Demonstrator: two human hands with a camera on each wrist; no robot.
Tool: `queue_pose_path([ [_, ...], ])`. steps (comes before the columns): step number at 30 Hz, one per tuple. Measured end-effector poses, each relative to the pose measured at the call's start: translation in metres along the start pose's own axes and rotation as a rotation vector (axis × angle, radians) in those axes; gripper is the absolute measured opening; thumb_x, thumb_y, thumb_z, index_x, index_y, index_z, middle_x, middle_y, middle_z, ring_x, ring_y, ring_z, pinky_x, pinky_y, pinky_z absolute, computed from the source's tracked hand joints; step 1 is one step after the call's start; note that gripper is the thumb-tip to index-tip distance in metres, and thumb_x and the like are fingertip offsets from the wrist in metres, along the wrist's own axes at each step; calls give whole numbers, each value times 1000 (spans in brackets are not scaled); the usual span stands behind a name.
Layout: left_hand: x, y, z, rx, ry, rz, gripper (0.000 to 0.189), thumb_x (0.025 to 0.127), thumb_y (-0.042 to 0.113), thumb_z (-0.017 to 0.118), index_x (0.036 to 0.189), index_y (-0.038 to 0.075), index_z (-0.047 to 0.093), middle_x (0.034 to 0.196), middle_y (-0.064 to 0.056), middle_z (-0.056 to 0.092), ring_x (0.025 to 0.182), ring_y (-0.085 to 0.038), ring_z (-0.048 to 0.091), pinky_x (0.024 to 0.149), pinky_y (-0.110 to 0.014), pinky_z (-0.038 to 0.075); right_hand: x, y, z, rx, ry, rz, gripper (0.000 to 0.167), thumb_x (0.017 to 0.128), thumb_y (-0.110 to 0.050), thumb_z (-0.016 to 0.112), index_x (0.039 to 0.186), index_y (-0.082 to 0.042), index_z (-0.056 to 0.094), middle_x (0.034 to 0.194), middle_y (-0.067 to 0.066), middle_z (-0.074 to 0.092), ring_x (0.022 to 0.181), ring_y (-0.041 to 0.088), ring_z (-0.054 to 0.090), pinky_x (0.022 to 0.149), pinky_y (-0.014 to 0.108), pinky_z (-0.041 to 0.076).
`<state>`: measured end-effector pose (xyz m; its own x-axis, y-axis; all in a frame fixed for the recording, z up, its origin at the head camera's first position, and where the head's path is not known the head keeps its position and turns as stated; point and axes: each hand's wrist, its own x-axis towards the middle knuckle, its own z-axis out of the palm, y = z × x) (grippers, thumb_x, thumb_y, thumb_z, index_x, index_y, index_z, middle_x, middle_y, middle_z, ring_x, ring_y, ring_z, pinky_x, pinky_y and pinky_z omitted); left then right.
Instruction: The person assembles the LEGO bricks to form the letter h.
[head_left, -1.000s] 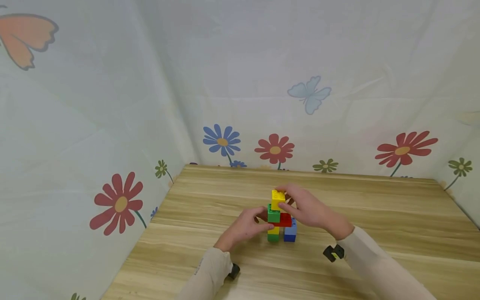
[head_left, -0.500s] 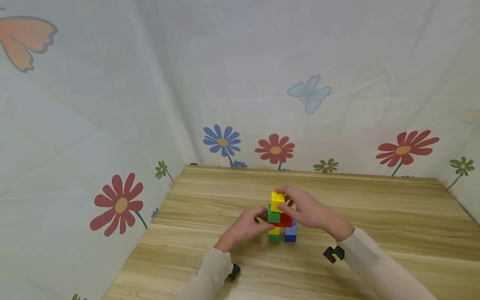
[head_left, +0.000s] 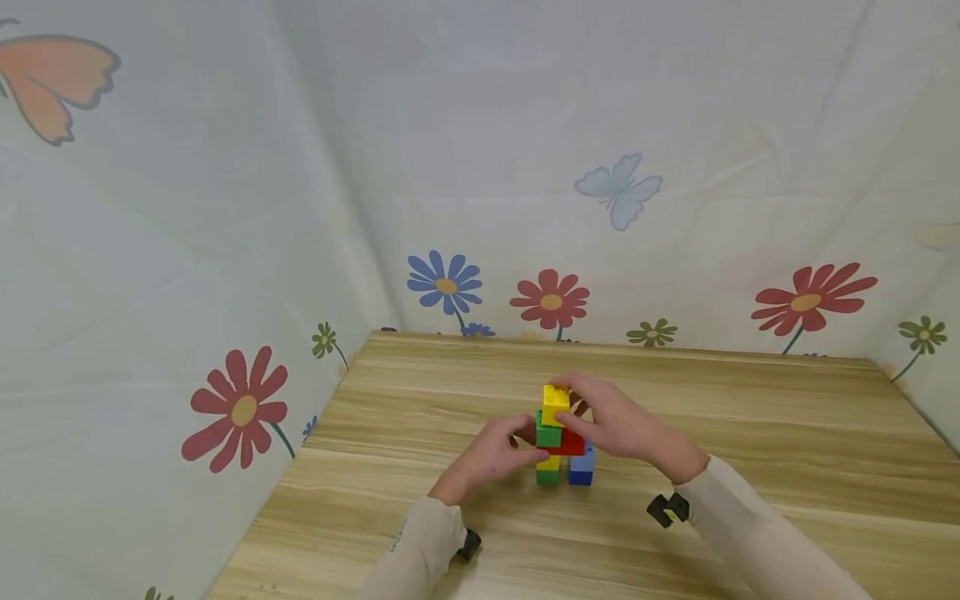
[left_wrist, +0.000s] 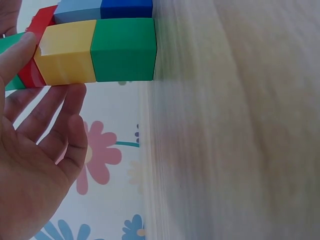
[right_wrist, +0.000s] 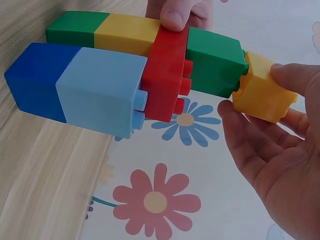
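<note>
In the head view, my right hand [head_left: 618,421] pinches a yellow brick [head_left: 556,405] between thumb and fingers. That brick sits slightly tilted right at the studs of the upper green brick [right_wrist: 215,61], some of which show between the two. My left hand [head_left: 491,454] steadies the stack, its thumb on the red brick [right_wrist: 167,75] and its fingers behind. Beneath the red brick's left end stand a lower yellow brick [left_wrist: 67,52] and a lower green brick [left_wrist: 124,50]. Under its other end are a light blue brick [right_wrist: 102,90] and a dark blue brick [right_wrist: 40,80].
The bricks stand on a wood-grain table [head_left: 420,375]. Behind and to the left hangs a pale cloth [head_left: 480,125] printed with flowers and butterflies. Black wrist devices [head_left: 667,508] sit at both sleeve cuffs.
The yellow brick in my right hand has come down slightly toward the upper green brick. My left hand keeps its place on the stack.
</note>
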<state>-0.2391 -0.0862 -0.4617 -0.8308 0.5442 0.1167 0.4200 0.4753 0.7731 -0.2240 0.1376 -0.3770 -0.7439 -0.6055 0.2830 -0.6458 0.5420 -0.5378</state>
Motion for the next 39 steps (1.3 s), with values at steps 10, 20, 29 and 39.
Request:
queue_pose_path([
  [10,0,-2,1,-14,-4,15,30,88,37,67,114,25,63,98,15,64,91,-6,57,78,-28,47,2,-1,1,-11,-34,1,49,90,-21,67,132,-6,46,106,-2,58,90,17,56,71,24,50],
  [20,0,-2,1,-8,-6,18,29,88,38,66,114,26,63,98,15,64,91,-6,57,78,-28,47,2,1,5,-18,-40,8,50,91,-25,66,133,-8,45,108,-3,58,91,13,56,73,24,50],
  [29,0,-3,1,-6,-1,15,29,88,38,67,114,26,63,99,15,64,92,-5,57,78,-29,46,2,1,5,-27,-22,-30,49,88,-19,68,131,-7,47,109,-3,59,92,12,57,77,27,51],
  [39,2,-2,0,0,-3,-3,28,88,38,66,113,26,63,100,15,63,92,-6,57,78,-29,46,3,2,3,-18,-25,-15,49,89,-20,67,132,-7,48,110,-2,60,92,14,58,79,30,52],
])
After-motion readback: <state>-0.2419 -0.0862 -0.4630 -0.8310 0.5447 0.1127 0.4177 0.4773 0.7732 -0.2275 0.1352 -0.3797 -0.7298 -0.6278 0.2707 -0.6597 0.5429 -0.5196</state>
